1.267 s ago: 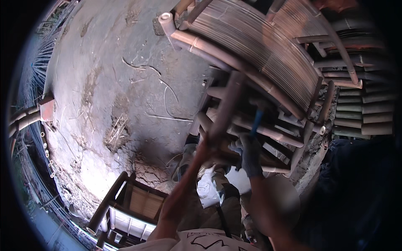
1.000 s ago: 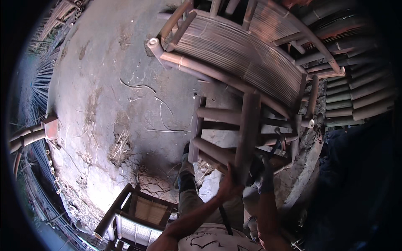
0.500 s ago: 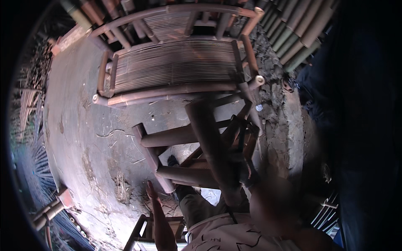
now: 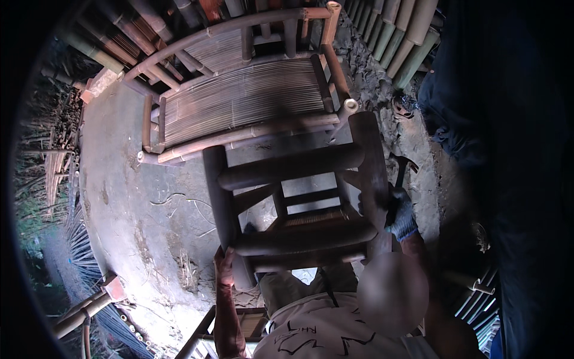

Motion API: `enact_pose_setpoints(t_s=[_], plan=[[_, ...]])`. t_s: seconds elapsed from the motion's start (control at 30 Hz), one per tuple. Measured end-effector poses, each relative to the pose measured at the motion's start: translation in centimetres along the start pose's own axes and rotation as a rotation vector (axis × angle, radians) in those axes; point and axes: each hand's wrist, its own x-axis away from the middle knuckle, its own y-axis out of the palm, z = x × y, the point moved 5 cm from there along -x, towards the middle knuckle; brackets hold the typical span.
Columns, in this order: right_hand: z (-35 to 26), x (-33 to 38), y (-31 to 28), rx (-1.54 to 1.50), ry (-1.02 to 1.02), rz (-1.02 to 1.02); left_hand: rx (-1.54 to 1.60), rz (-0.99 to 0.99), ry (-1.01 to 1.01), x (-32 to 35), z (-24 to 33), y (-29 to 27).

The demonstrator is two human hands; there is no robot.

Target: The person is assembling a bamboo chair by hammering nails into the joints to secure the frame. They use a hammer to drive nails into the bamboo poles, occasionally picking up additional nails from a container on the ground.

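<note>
- Dark bamboo chair frame (image 4: 305,236) has swung squarer since half a second ago: its right post (image 4: 373,173), then slanting across the middle, now stands at the right side. Left hand (image 4: 225,266), then off the frame, is now at its near left corner.
- Concrete floor (image 4: 128,179): stained, scattered with thin strips, spreads left of the frame and shows through its gaps.
- Slatted bamboo settee (image 4: 248,102): on the far side, beyond the frame, back and arms visible.
- Chair frame: center, between the two hands. Two thick posts, heavy rails across; slatted panel (image 4: 317,218) seen through the opening.
- Bamboo poles (image 4: 412,42): far right, lying side by side, some greenish.
- Smaller bamboo piece (image 4: 254,326): near left, partly behind the left forearm.
- Left hand: bare, against the left post (image 4: 220,191) at its near end. Can't tell if the fingers wrap it.
- Right hand (image 4: 400,216): gray-blue glove, just beside the right post; fingers clamped on the hammer handle.
- Hammer (image 4: 400,173): right of the frame, head pointing far.
</note>
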Motion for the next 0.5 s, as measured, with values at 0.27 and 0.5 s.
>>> enact_pose_setpoints(t_s=[0.27,0.5], plan=[[-5.6,-10.2,-15.8,0.239,-0.237,0.165,-0.362,0.111,0.05,-5.9,2.7,11.4],[-9.9,-13.5,-13.6,0.123,-0.188,0.154,-0.366,0.161,0.006,-14.4,-2.0,15.4]])
